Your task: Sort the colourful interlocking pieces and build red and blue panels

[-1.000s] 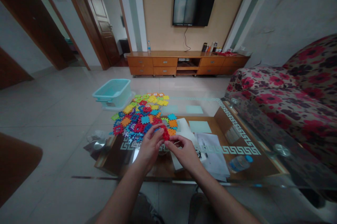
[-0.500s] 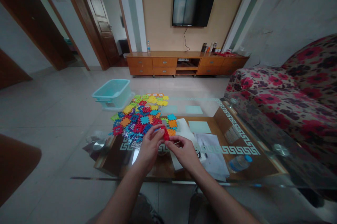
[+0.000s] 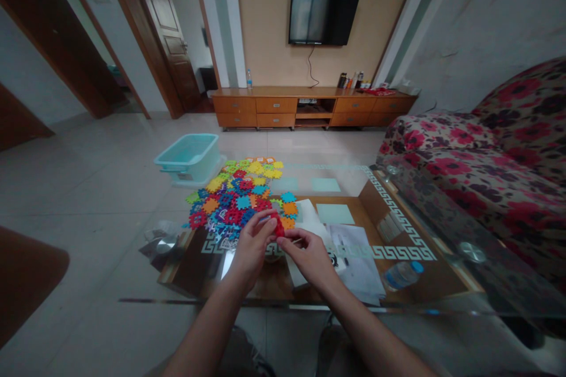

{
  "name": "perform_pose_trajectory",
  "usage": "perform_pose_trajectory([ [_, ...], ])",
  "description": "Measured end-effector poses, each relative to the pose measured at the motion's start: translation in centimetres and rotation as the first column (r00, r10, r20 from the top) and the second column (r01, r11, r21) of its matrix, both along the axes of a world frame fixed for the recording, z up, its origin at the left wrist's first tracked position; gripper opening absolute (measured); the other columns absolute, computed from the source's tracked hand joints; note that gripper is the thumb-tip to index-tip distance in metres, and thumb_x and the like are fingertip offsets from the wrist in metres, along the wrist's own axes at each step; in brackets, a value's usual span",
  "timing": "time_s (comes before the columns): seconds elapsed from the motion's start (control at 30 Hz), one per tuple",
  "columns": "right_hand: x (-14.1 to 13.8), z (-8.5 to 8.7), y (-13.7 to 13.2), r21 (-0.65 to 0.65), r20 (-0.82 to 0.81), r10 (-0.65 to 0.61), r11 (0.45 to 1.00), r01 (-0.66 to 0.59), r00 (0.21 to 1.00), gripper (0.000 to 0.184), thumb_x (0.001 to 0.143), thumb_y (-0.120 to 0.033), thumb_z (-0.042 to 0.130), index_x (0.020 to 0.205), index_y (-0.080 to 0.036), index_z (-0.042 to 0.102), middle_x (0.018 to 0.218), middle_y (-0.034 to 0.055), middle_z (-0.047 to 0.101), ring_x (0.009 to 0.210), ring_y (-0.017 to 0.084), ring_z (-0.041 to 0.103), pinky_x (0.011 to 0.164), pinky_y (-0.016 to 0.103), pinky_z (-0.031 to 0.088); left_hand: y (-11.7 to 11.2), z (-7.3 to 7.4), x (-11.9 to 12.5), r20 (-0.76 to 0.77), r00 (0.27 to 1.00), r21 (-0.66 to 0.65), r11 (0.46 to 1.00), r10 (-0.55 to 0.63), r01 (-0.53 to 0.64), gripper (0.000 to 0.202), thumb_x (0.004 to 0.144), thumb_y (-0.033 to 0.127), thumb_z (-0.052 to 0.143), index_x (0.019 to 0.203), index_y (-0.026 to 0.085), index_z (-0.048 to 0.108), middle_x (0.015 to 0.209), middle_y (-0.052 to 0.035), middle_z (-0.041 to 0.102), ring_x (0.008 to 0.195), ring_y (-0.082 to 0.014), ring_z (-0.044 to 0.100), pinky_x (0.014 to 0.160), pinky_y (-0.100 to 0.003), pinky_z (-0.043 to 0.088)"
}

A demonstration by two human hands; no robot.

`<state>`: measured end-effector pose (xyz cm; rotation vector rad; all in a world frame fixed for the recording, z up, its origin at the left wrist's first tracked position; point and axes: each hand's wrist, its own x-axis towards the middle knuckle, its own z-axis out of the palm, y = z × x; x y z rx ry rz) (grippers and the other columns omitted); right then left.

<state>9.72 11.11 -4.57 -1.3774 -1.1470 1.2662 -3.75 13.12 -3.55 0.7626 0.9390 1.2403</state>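
Note:
Between my two hands is a red toothed puzzle tile (image 3: 278, 226), held above the near part of the glass table. My left hand (image 3: 255, 238) grips it from the left, thumb against its face. From the right, my right hand (image 3: 307, 250) pinches its lower edge between thumb and fingers. Part of the tile is hidden by the fingers. Just beyond lies a heap of interlocking plastic tiles (image 3: 243, 202) in red, blue, yellow, orange and green, some with cut-out shapes.
The glass table (image 3: 354, 179) has a lower wooden shelf. White papers (image 3: 356, 259) and a water bottle (image 3: 403, 275) are on the right. A turquoise plastic bin (image 3: 188, 156) stands beyond the heap at left. A flowered sofa (image 3: 477, 159) flanks the right side.
Almost nothing differs. Both hands keep their hold on the red puzzle tile, which has tilted very slightly.

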Motion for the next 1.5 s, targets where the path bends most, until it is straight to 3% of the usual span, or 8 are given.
perform_pose_trajectory([
  [0.6,-0.1,-0.6,0.4,0.008,-0.027,-0.027,1.0,0.028,0.999,0.034,0.069,-0.043,0.076,0.085,-0.014,0.072,0.079,0.0077,0.073,0.068,0.018,0.064,0.062,0.028,0.048,-0.1,0.0,0.2,-0.008,1.0,0.0,1.0,0.018,-0.018,0.045,0.074,0.04,0.078,0.112,0.019,0.066,0.1,-0.0078,0.069,0.081,-0.0142,0.064,0.071,-0.025,0.05],
  [0.8,-0.4,-1.0,0.5,0.004,-0.055,-0.058,0.998,0.059,0.997,0.036,0.069,-0.045,0.075,0.085,-0.013,0.073,0.078,0.0082,0.073,0.067,0.018,0.064,0.062,0.028,0.048,-0.1,-0.3,0.2,0.01,1.0,-0.021,1.0,0.016,-0.015,0.067,0.073,0.041,0.08,0.133,0.025,0.055,0.114,-0.0104,0.068,0.094,-0.0198,0.067,0.084,-0.033,0.052],
  [0.93,0.3,-1.5,1.7,0.048,0.037,-0.139,0.989,0.137,0.99,0.038,0.07,-0.048,0.073,0.085,-0.012,0.074,0.077,0.0086,0.073,0.066,0.019,0.063,0.063,0.029,0.048,-0.1,-0.4,0.0,-0.01,1.0,-0.042,0.999,0.018,-0.018,0.073,0.077,0.042,0.076,0.142,0.03,0.045,0.121,-0.0108,0.066,0.107,-0.0232,0.066,0.093,-0.037,0.049],
  [1.13,3.8,-3.4,5.7,0.146,0.329,-0.351,0.936,0.32,0.877,0.042,0.071,-0.049,0.07,0.09,-0.013,0.075,0.081,0.0088,0.075,0.074,0.024,0.068,0.07,0.032,0.049,-0.2,0.2,-0.3,-0.037,0.999,-0.07,0.997,0.033,-0.036,0.069,0.078,0.045,0.073,0.14,0.028,0.046,0.125,-0.0131,0.064,0.114,-0.0272,0.064,0.096,-0.039,0.046],
  [1.27,6.1,-5.3,9.0,0.173,0.478,-0.445,0.893,0.416,0.758,0.04,0.072,-0.049,0.068,0.09,-0.014,0.075,0.083,0.0096,0.076,0.081,0.027,0.07,0.074,0.032,0.05,-0.1,0.5,-0.2,-0.013,0.999,-0.081,0.996,0.046,-0.047,0.07,0.08,0.045,0.069,0.142,0.029,0.042,0.125,-0.013,0.065,0.113,-0.0272,0.064,0.096,-0.039,0.045],
  [1.5,9.5,-7.8,14.5,0.182,0.679,-0.442,0.875,0.448,0.586,0.04,0.076,-0.049,0.066,0.092,-0.014,0.077,0.09,0.0149,0.077,0.09,0.032,0.072,0.08,0.034,0.052,0.2,1.0,0.0,0.039,0.997,-0.088,0.994,0.061,-0.057,0.073,0.082,0.044,0.067,0.147,0.029,0.036,0.122,-0.0129,0.066,0.112,-0.0268,0.065,0.096,-0.041,0.045],
])
